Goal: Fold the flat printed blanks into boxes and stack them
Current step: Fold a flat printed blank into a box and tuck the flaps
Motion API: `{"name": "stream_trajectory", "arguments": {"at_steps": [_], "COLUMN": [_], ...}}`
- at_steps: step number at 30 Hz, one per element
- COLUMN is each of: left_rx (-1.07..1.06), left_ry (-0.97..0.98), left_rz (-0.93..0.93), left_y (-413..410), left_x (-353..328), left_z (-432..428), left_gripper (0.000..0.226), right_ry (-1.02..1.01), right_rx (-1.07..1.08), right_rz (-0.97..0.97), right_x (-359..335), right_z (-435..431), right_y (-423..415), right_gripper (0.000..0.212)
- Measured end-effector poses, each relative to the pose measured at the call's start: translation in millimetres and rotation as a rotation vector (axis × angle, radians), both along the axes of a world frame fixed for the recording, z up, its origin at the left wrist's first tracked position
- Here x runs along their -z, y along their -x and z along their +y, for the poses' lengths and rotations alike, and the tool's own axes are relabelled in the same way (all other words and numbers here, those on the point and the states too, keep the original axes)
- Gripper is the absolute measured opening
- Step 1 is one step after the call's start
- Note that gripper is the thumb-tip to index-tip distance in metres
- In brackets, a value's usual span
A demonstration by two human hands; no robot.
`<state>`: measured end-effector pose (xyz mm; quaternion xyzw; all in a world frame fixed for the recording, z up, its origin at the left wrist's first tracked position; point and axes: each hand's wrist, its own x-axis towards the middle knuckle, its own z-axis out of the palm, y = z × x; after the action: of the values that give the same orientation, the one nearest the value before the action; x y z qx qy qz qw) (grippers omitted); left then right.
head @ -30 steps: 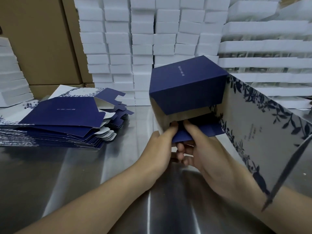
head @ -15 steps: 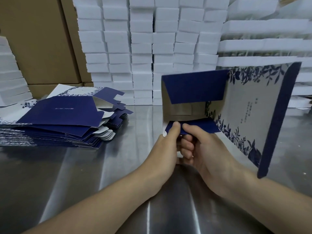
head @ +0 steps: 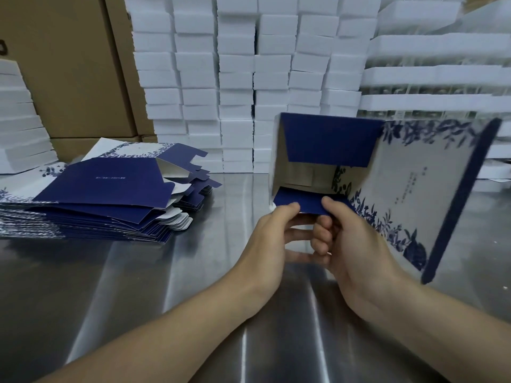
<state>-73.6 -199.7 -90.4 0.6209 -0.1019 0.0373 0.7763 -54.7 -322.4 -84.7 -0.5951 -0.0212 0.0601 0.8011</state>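
Since half a second ago the two thumbs have drawn a little apart along the flap, and the half-folded box (head: 329,139) has turned its open end more toward the camera. It is held up over the steel worktop (head: 166,272), right of centre. The left hand (head: 265,239) pinches it by the lower blue flap (head: 298,201), thumb on top and fingers underneath. The right hand (head: 356,244) grips the same flap just beside it, thumb on top and fingers curled below. Through the open end, bare brown card walls show under the upper blue flap. A white panel with blue leaf print (head: 414,189) swings out to the right, edged with a dark blue strip. The stack of flat blanks (head: 110,186) lies on the worktop, well apart to the left. Behind stand columns of white boxes (head: 237,78) and brown cartons (head: 69,64). The stacked white trays (head: 437,73) at right hold something too blurred to tell.
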Motion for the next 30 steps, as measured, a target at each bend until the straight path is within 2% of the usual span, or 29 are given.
{"name": "stream_trajectory", "arguments": {"at_steps": [3, 6, 10, 13, 16, 20, 24, 28, 30], "left_rx": [-0.011, -0.071, -0.134, -0.172, -0.176, -0.160, -0.170, -0.177, -0.157], "left_ry": [-0.053, -0.125, -0.176, -0.192, -0.133, 0.006, 0.133, 0.133, 0.131], "left_rz": [-0.050, -0.063, -0.043, -0.025, 0.016, 0.094, 0.175, 0.212, 0.200], "left_y": [-0.5, 0.2, -4.3, -8.4, -10.7, -12.5, -13.5, -15.9, -16.0], "left_x": [-0.5, -3.2, -4.0, -1.4, 0.7, 2.3, 1.6, 2.4, 2.8], "left_z": [3.9, 5.5, 8.5, 9.9, 10.5, 9.3, 9.2, 10.8, 11.3], "left_gripper": [0.054, 0.054, 0.061, 0.057, 0.052, 0.047, 0.046, 0.043, 0.048], "right_ry": [-0.117, -0.165, -0.123, -0.059, -0.025, -0.074, -0.009, 0.084, 0.023], "right_rx": [-0.021, -0.032, -0.059, -0.060, -0.036, -0.017, 0.016, 0.007, 0.020], "right_rz": [0.039, 0.060, 0.051, 0.018, 0.020, -0.048, -0.188, -0.233, -0.237], "right_x": [-2.2, -3.0, -2.0, 0.0, 0.9, 4.8, 9.6, 5.2, 5.5], "right_z": [-5.9, -5.9, -4.0, -2.0, 2.7, 4.6, 0.1, -5.0, -6.1], "right_y": [-3.0, -5.5, -4.1, -5.3, -11.3, -16.0, -17.1, -21.1, -21.0], "right_gripper": [0.057, 0.053, 0.055, 0.060, 0.067, 0.048, 0.045, 0.053, 0.050]}}
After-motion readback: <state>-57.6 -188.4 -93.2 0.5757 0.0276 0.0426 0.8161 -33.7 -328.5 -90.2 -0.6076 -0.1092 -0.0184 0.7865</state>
